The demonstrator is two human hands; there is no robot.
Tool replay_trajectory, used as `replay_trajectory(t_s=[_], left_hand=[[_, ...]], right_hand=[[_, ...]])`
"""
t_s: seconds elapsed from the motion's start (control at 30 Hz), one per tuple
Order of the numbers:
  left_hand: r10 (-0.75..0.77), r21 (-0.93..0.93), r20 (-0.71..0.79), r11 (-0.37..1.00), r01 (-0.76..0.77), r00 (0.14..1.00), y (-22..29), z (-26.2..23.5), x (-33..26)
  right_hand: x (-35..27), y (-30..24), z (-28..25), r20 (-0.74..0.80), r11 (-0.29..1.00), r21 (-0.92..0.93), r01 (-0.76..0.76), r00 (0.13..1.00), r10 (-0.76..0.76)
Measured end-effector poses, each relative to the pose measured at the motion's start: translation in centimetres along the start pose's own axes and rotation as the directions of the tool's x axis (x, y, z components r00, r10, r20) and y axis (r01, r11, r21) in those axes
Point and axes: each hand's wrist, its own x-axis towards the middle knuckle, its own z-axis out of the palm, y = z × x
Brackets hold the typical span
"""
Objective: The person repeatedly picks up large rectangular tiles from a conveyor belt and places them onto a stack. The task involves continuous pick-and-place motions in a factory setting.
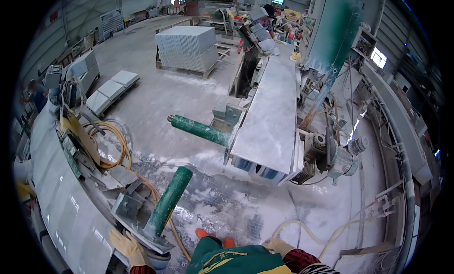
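Green roller bar [168, 201] is angled over a dusty wet workshop floor [227, 212], just beside the gloved left hand [126, 245]. Nothing is gripped by that loosely spread hand. The right hand [279, 247] is seen at the hip, its grip indiscernible.

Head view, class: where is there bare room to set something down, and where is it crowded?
Free: the long stone slab top, and the dusty floor between the stacked slabs and the green roller arm. Crowded: around the yellow hose near the left hand, and by the motor.

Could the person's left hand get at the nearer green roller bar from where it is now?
Probably yes. The gloved left hand rests on the metal bracket at the foot of the green roller bar, and nothing lies between them.
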Motion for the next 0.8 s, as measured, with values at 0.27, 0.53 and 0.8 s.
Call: replay_trajectory(t_s=[0.27,0.53,0.8], left_hand=[[-0.059,0.020,0.075,0.998,0.057,0.995,-0.4,-0.4,0.1],[-0.065,-0.064,0.114,0.995,0.073,0.991,2.5,-2.2,0.3],[0.122,-0.366,0.043,0.926,-0.098,0.992,-2.3,-1.1,0.3]], right_hand=[[2.5,-10.2,-4.8,-0.296,0.945,-0.031,0.326,0.900,-0.320],[2.4,-14.7,-0.6,-0.194,0.923,-0.092,0.374,0.902,-0.385],[-3.3,-16.3,2.1,-0.115,0.940,-0.161,0.301,0.940,-0.321]])
